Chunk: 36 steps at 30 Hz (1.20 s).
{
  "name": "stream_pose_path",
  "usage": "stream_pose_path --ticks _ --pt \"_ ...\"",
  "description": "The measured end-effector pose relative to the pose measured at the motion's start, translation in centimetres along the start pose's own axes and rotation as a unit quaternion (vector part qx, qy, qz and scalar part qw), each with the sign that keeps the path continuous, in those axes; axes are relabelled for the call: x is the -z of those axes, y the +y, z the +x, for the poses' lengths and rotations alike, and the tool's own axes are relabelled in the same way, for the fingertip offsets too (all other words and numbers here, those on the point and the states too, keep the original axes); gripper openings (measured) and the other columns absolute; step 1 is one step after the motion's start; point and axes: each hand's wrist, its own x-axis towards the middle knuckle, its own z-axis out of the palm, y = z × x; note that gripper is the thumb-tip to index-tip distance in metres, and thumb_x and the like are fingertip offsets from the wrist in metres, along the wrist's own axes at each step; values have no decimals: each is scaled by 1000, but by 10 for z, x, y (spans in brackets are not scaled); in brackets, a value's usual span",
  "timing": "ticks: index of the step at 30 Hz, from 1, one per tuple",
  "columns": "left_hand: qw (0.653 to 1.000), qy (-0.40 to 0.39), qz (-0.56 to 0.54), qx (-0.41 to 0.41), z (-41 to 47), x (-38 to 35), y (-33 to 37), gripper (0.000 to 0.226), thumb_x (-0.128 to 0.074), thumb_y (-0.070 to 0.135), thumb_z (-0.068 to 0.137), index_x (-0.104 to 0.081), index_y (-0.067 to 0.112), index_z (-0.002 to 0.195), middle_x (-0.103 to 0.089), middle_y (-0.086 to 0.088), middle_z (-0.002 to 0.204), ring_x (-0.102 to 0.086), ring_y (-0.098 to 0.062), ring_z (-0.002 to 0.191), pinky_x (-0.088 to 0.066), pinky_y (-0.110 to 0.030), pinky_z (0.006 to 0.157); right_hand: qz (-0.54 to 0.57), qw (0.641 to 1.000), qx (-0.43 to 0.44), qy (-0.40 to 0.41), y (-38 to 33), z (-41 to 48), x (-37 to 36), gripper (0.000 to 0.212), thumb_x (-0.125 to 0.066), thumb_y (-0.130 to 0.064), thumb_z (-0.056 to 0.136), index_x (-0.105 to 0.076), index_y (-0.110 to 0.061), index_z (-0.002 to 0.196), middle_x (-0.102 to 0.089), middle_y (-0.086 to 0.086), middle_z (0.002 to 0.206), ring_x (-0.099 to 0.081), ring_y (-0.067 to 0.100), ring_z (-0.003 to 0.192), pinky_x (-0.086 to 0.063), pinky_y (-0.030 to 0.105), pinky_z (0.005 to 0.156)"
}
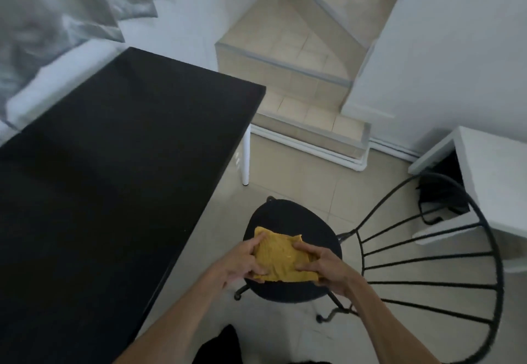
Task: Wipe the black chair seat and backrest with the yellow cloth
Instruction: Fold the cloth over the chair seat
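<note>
Seen from above, two bare forearms reach forward and hold a yellow cloth (281, 258) between them, over the seat (291, 221) of a black chair. The left hand (242, 261) grips the cloth's left edge, thumb on top and fingers curled beneath. The right hand (322, 266) grips the right edge the same way, its thumb lying across the fabric. The hands are close together, with the cloth spread roughly flat and square in the gap. Whether the cloth touches the seat cannot be told. The seat is round and dark, on thin metal legs. The chair's backrest (445, 266), a curved black wire frame with spokes fanning outward, stands to the right of the hands. A long black table (114, 178) fills the left side. Beige tiled steps (299, 58) rise beyond the chair, and a white cabinet (490, 169) sits at the far right on the pale tiled floor (299, 175).
</note>
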Motion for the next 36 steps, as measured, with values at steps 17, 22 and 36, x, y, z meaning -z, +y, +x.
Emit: stream_pose_path --ticks 17,22,36 --pt "943 316 -93 -38 -135 107 20 112 -77 3 78 -4 31 158 -29 2 150 -37 -14 127 -37 -35 104 -371 900 40 -225 -219 83 -151 88 -77 -8 76 -38 -43 147 -28 5 147 -40 34 130 -47 49 104" --pt "894 425 -142 -23 -158 129 -11 110 -71 1 77 -5 32 158 -27 -1 151 -39 -20 128 -43 -30 92 -545 786 103 -273 -242 104 -235 99 -75 -8 82 -17 -38 156 -16 7 159 -24 35 145 -35 50 113" --pt "820 569 -47 46 -148 136 -71 95 -78 26 73 -25 23 151 -41 1 144 -54 -22 122 -52 -45 98 -708 621 214 -257 -195 137 -307 105 -77 -11 83 -6 -33 158 2 -3 167 -13 28 152 -21 45 121"
